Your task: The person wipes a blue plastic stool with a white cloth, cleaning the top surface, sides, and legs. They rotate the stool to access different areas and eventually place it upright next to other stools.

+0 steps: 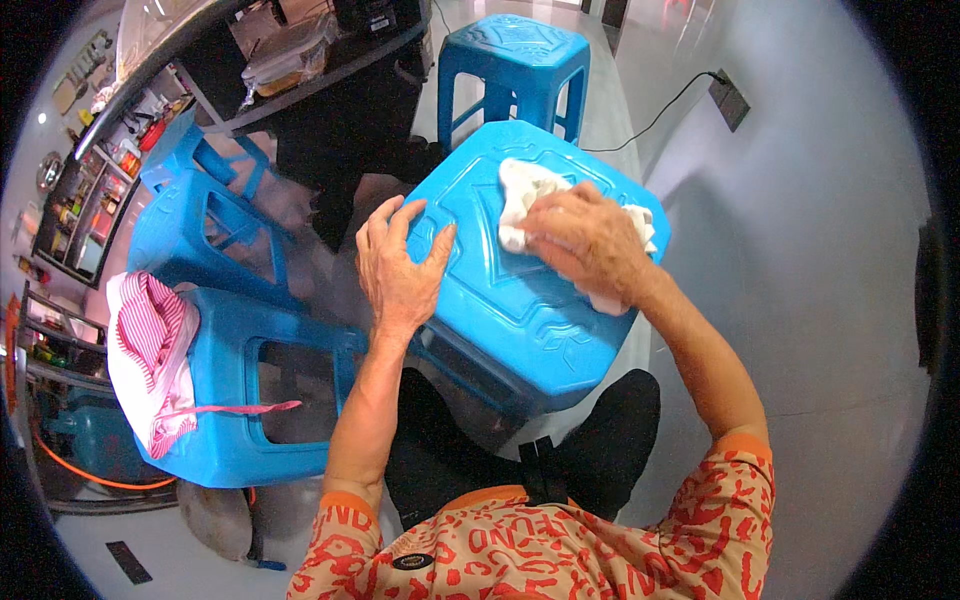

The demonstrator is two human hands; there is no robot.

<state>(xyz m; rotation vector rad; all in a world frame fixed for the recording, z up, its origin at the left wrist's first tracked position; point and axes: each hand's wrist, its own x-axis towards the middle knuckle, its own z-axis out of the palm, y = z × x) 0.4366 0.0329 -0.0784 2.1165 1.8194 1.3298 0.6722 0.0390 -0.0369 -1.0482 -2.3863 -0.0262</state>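
Before me stands a blue plastic stool (pixel 480 300) with a raised pattern on its octagonal seat. My right hand (pixel 589 244) presses a crumpled white cloth (pixel 523 187) onto the right part of the seat; the cloth's folds show on both sides of the hand, which is slightly blurred. At the seat's left edge rests my left hand (pixel 401 262), fingers spread, thumb on top, with no object in it.
Another blue stool (pixel 517 45) stands behind. More blue stools (pixel 202 217) are at the left, the nearest (pixel 225 457) bearing a pink-striped white fabric item (pixel 150 360). A cable runs to a socket (pixel 729 101) on the right wall.
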